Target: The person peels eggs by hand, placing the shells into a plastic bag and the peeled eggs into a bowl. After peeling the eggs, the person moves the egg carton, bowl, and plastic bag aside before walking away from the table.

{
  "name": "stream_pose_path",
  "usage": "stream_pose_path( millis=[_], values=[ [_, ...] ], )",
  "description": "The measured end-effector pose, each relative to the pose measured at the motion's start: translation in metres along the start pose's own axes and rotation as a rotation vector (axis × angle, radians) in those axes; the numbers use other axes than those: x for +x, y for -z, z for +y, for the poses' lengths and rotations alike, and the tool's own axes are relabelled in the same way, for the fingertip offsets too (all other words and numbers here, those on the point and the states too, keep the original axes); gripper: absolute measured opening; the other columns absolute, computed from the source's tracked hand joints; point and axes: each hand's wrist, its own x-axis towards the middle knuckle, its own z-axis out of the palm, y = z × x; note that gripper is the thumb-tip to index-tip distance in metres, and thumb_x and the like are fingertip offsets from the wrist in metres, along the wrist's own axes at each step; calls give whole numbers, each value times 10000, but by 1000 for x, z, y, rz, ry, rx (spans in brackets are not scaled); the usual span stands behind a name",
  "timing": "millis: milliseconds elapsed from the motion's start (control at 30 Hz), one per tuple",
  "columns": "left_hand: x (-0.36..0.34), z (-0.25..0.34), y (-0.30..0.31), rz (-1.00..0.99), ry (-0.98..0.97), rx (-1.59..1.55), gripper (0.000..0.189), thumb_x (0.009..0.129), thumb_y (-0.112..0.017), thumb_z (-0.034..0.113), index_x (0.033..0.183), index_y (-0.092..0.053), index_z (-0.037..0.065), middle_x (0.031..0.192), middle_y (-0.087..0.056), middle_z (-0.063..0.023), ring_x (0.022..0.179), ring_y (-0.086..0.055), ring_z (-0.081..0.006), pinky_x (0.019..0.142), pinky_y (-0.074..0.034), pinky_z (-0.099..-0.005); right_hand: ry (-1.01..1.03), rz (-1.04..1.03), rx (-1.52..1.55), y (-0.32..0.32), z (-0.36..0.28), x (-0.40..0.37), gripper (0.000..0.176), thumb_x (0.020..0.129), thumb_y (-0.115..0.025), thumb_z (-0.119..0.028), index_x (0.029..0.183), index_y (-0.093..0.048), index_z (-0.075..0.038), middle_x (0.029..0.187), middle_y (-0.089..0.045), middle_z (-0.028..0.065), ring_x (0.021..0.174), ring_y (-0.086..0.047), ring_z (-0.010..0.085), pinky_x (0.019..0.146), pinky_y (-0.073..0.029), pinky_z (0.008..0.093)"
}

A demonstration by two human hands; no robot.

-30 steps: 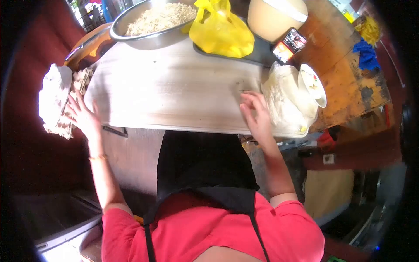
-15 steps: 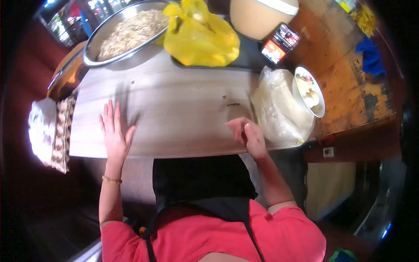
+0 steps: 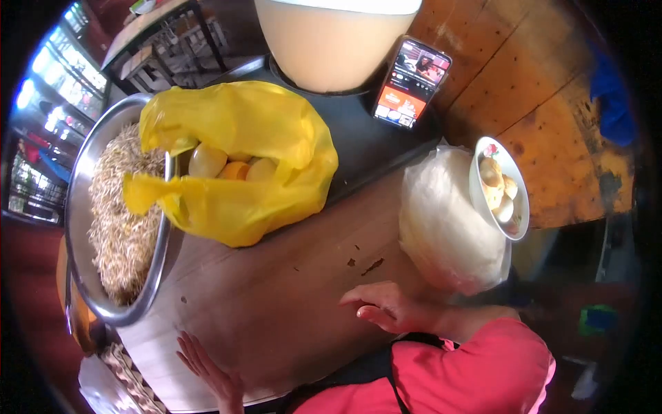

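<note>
My left hand [image 3: 209, 367] rests near the table's front left edge, fingers stretched out, holding nothing. Toward the right, my right hand [image 3: 383, 307] hovers over or touches the tabletop [image 3: 276, 303]; its thumb stands apart from the loosely bent fingers and nothing shows in it. Beyond it lies a clear plastic bag [image 3: 448, 221] full of something whitish. A white bowl [image 3: 522, 200] with pale rounded pieces leans tilted against that bag. In the middle, a yellow plastic bag [image 3: 276, 124] gapes open, showing round pale and orange things [image 3: 238, 170].
A steel basin [image 3: 81, 228] of pale brown, straw-like bits [image 3: 124, 221] stands at left. Behind are a dark tray [image 3: 365, 152], a large beige container [image 3: 331, 48] and a lit phone [image 3: 412, 83]. Egg cartons [image 3: 131, 376] sit at the front left.
The view has swung up and turned, so the yellow bag, basin and phone appear larger, and the bag's opening now shows. Both hands remain without anything in them.
</note>
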Motion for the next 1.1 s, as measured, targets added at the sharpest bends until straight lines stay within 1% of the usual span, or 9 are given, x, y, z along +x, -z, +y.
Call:
stream_pose_path(
  millis=[67,300,367,633,733,800,867,1033,1100],
  values=[
    [-4,-6,-1,-48,-35,51,894,893,-315,658,1428,-243,-55,1464,-267,-271,1376,-222,-426,1119,-85,-577,-73,35,-81,-7,0,8,323,949,-537,-297,1100,-576,-14,976,-636,168,872,-641,320,750,-500,363],
    [25,20,16,-101,-37,-188,726,954,-293,499,1413,-284,-63,1442,-348,-235,1349,-311,-394,1116,-177,-521,66,295,-396,-34,19,7,337,890,-616,-296,1030,-572,7,923,-615,206,817,-619,361,690,-493,411],
    [23,16,14,-84,-22,-183,694,964,-312,471,1409,-286,-61,1443,-345,-237,1346,-314,-398,1110,-192,-520,-145,136,-445,-28,1,15,390,868,-631,-356,989,-557,7,926,-605,224,832,-601,393,695,-492,424],
    [24,26,25,-61,10,-244,679,975,-317,477,1407,-288,-46,1426,-353,-243,1309,-346,-399,1091,-240,-505,-251,279,-514,-45,0,15,656,857,-588,-497,1214,-483,43,1137,-573,254,1028,-570,403,870,-477,427],
    [28,34,33,-19,-36,-297,660,980,-321,470,1408,-297,-32,1426,-354,-237,1306,-349,-397,1082,-249,-499,-123,362,-590,-51,10,19,673,863,-561,-521,1206,-484,53,1135,-572,259,1022,-567,416,871,-476,428],
    [30,43,40,-13,-89,-323,655,982,-320,469,1412,-297,-26,1428,-358,-222,1312,-351,-376,1081,-260,-482,-336,148,-526,-49,11,20,758,858,-506,-603,1248,-448,44,1219,-543,250,1097,-541,415,913,-460,451],
    [31,51,51,-40,-37,-264,610,995,-317,428,1416,-298,-13,1441,-343,-217,1324,-337,-371,1084,-252,-476,-130,437,-517,-49,-2,9,697,859,-516,-594,1154,-503,37,1129,-575,251,1021,-566,419,841,-479,465],
    [24,39,40,71,-28,-142,544,986,-415,327,1402,-325,-12,1327,-452,-211,1192,-456,-344,993,-358,-458,-145,104,-503,-11,-50,-55,377,905,-558,-430,1054,-548,-85,985,-618,145,834,-624,341,702,-506,435],
    [29,37,41,66,5,-142,536,983,-428,312,1401,-330,-9,1310,-464,-208,1170,-469,-337,977,-371,-453,-251,210,-529,8,-51,-106,300,910,-568,-392,1007,-563,-108,884,-629,113,769,-635,300,657,-510,422]
  ],
)
